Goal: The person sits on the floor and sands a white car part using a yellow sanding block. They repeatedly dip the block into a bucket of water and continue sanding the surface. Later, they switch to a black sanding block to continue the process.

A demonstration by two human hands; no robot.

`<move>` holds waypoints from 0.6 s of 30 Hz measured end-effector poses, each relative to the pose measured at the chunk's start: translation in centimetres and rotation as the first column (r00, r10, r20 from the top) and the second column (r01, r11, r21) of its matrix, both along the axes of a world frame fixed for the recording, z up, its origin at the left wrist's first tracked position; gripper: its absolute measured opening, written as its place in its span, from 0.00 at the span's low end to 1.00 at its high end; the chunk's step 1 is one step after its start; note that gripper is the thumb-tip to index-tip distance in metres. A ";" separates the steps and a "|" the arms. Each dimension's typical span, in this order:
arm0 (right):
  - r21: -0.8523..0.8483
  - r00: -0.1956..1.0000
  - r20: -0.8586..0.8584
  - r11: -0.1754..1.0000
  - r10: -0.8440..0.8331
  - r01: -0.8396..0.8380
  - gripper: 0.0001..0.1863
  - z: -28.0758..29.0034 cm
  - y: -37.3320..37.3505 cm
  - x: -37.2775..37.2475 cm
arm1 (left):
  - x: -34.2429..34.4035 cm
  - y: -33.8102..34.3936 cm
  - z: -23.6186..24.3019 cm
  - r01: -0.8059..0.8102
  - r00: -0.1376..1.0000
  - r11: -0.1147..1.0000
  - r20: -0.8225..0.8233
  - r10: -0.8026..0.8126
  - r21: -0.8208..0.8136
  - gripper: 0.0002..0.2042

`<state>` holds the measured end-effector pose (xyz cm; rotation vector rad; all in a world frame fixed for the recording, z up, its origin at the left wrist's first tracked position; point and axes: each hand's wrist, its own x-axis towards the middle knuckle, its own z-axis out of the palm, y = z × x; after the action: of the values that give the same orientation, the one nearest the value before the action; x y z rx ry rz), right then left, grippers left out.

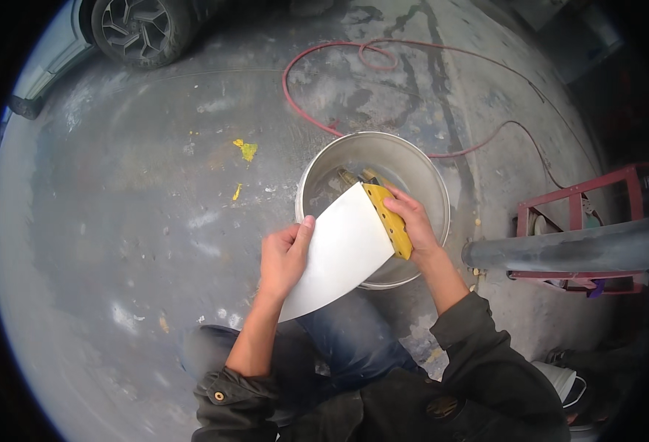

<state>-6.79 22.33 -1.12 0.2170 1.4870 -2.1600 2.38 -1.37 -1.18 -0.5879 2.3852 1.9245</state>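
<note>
While the left hand [284, 256] pinches paper [341, 247], the right [415, 221] grips a block [387, 219]

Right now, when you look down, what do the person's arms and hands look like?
The left hand and right hand are bare, with no gloves. Both forearms are uncovered up to the cuffs. The left sleeve and right sleeve are dark and loose, with wrinkled cloth. A round, brass-coloured button shows on the left cuff.

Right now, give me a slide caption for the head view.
Left hand holding a white sheet, right hand a yellow block, at a round bucket.
</note>
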 end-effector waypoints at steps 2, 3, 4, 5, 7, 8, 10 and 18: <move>-0.007 1.000 0.008 1.000 -0.004 0.004 0.30 -0.9 -0.3 0.3 | 0.1 -0.7 0.1 0.055 0.998 0.993 0.047 -0.050 -0.101 0.25; 0.025 1.000 0.005 1.000 -0.008 0.008 0.29 -1.2 -0.5 0.6 | 0.4 -0.8 -0.1 0.058 0.998 0.989 0.035 -0.054 -0.138 0.24; 0.057 1.000 0.003 0.998 -0.013 0.013 0.29 -1.4 -0.7 0.8 | 0.6 -0.8 -0.3 0.062 0.998 0.983 0.023 -0.059 -0.175 0.24; 0.015 1.000 0.022 1.000 -0.017 0.016 0.29 -1.6 -0.7 0.7 | 0.8 -0.8 -0.4 0.066 0.998 0.975 0.011 -0.065 -0.211 0.23; -0.038 1.000 0.030 0.999 0.001 0.000 0.29 -1.5 -0.8 0.6 | 1.4 -0.5 0.1 0.080 0.996 0.982 0.038 -0.075 -0.168 0.21; -0.065 0.999 0.033 0.998 0.009 -0.007 0.29 -1.3 -0.8 0.6 | 1.6 -0.4 0.2 0.088 0.995 0.985 0.051 -0.081 -0.147 0.20; -0.052 0.999 0.036 0.998 0.027 -0.025 0.29 -0.6 -1.5 0.4 | 2.2 -0.7 -0.5 0.108 0.993 0.991 0.053 -0.104 -0.084 0.20; 0.105 0.983 -0.171 0.993 0.070 -0.052 0.27 0.0 -2.8 -1.6 | 3.7 0.0 -2.5 -0.030 0.993 0.970 0.114 0.003 0.241 0.21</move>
<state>-8.41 19.55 -1.14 0.0158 1.6789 -2.1023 6.08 -1.34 -3.66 -0.6808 2.0435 2.0862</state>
